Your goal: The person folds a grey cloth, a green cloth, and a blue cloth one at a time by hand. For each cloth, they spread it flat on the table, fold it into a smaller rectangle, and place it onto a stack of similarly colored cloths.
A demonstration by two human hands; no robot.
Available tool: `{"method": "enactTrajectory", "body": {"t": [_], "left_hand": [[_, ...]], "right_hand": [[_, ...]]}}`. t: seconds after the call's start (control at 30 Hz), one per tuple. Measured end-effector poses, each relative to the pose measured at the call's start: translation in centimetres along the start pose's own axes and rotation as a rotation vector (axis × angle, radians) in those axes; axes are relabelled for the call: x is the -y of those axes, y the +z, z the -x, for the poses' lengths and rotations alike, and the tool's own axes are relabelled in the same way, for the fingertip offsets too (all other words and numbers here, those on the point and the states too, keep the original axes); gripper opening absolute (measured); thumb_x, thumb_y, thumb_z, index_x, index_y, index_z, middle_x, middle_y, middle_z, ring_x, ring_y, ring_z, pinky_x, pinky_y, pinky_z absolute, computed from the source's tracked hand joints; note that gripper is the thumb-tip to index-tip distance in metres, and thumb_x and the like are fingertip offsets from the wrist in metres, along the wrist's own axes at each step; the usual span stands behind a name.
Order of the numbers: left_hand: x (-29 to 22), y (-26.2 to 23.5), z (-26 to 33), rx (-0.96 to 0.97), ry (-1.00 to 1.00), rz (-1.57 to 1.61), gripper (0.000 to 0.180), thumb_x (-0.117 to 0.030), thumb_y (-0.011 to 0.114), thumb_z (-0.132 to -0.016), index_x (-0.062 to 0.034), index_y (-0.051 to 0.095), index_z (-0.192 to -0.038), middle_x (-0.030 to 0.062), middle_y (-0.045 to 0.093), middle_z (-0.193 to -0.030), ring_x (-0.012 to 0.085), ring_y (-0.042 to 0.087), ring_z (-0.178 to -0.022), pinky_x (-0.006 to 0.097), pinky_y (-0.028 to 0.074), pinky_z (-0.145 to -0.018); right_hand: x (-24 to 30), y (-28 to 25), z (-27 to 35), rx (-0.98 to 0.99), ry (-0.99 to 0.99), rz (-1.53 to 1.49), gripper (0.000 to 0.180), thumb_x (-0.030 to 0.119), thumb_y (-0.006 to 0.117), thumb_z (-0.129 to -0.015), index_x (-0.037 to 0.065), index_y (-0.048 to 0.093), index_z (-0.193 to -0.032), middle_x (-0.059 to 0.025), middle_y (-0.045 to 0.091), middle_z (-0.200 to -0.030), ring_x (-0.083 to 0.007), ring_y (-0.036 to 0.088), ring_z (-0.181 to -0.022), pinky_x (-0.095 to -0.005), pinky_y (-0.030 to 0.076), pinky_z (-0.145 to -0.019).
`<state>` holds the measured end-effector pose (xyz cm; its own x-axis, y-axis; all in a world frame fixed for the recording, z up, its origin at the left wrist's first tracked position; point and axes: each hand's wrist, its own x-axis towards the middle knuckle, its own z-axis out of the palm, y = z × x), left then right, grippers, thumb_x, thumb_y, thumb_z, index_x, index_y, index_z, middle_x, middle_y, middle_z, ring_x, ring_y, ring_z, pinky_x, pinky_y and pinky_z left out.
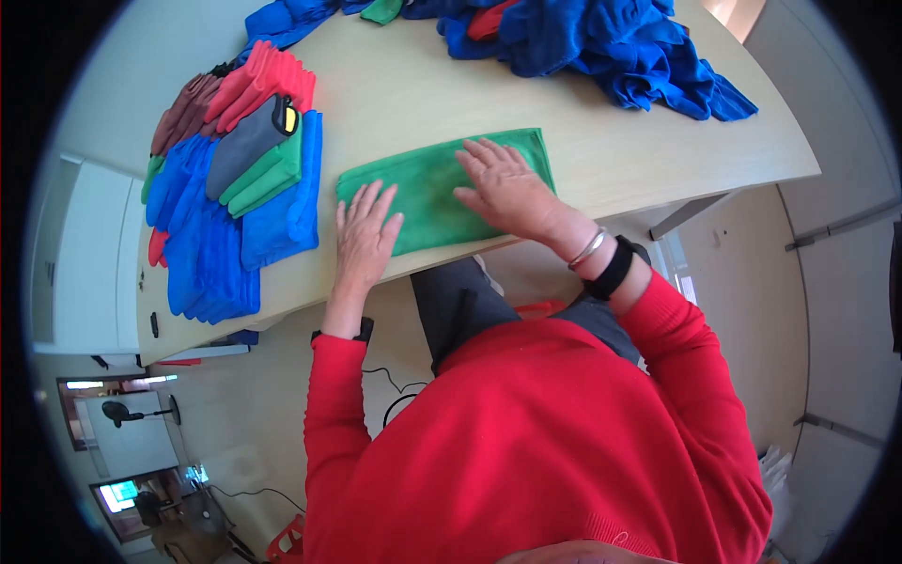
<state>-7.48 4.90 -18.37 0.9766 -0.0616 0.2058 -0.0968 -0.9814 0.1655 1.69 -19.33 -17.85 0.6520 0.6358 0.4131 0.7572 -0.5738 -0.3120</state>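
The green cloth (432, 188) is folded into a flat, smooth rectangle at the near edge of the desk (601, 122). The left hand (365, 235) and right hand (507, 188) lie flat on it, fingers extended, gripping nothing.

Bare tabletop (601, 150) between green cloth (427, 193), folded stack (240, 188) at left and blue heap (601, 42) beyond.

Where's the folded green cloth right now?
Head view: the folded green cloth lies flat at the wooden table's near edge, under both hands, right of the stacked folded cloths.
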Motion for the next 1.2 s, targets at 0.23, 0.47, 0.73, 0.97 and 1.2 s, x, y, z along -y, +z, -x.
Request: {"method": "enactTrajectory", "body": {"t": [0.23,0.47,0.73,0.97,1.2], "left_hand": [[-1.3,2.6,-2.2,0.010,0.130,-0.073,0.054,-0.043,0.044,-0.093,-0.0171,0.039,-0.139,0.0107,0.030,-0.147,0.0315,0.026,-0.136,0.056,0.015,-0.109],[-0.6,3.2,-2.9,0.043,-0.039,-0.126,0.059,-0.050,0.037,-0.094,-0.0204,0.031,-0.144,0.0096,0.023,-0.151,0.0313,0.018,-0.139,0.055,0.010,-0.111],[-1.3,3.1,-3.8,0.052,-0.085,-0.112,0.061,-0.050,0.041,-0.092,-0.0184,0.032,-0.144,0.0120,0.024,-0.150,0.0330,0.018,-0.139,0.056,0.010,-0.110],[-2.2,3.8,-4.5,0.065,-0.019,-0.115,0.059,-0.046,0.041,-0.093,-0.0165,0.032,-0.143,0.0127,0.024,-0.150,0.0327,0.019,-0.139,0.056,0.010,-0.110],[-0.4,3.5,-3.9,0.067,-0.018,-0.096,0.055,-0.042,0.040,-0.095,-0.0161,0.033,-0.143,0.0128,0.025,-0.150,0.0322,0.019,-0.139,0.055,0.012,-0.110]], "right_hand": [[0.5,3.6,-0.5,0.095,-0.101,0.121,0.058,0.048,0.045,-0.091,0.015,0.040,-0.138,-0.0112,0.036,-0.144,-0.0346,0.029,-0.134,-0.0530,0.022,-0.108],[-2.6,3.1,-1.5,0.135,-0.032,0.212,0.058,0.051,0.040,-0.092,0.019,0.038,-0.140,-0.0096,0.036,-0.145,-0.0342,0.028,-0.135,-0.0518,0.019,-0.110],[-6.2,0.8,-0.6,0.112,0.121,0.377,0.057,0.050,0.039,-0.093,0.016,0.040,-0.139,-0.0086,0.036,-0.145,-0.0319,0.027,-0.136,-0.0508,0.019,-0.110],[0.2,4.0,-1.8,0.095,0.024,0.252,0.057,0.047,0.036,-0.094,0.012,0.040,-0.139,-0.0071,0.036,-0.146,-0.0299,0.025,-0.137,-0.0494,0.018,-0.111],[-1.2,4.1,-1.0,0.121,0.015,0.174,0.055,0.047,0.035,-0.094,0.015,0.040,-0.139,-0.0069,0.036,-0.145,-0.0293,0.026,-0.137,-0.0484,0.017,-0.112]]}}
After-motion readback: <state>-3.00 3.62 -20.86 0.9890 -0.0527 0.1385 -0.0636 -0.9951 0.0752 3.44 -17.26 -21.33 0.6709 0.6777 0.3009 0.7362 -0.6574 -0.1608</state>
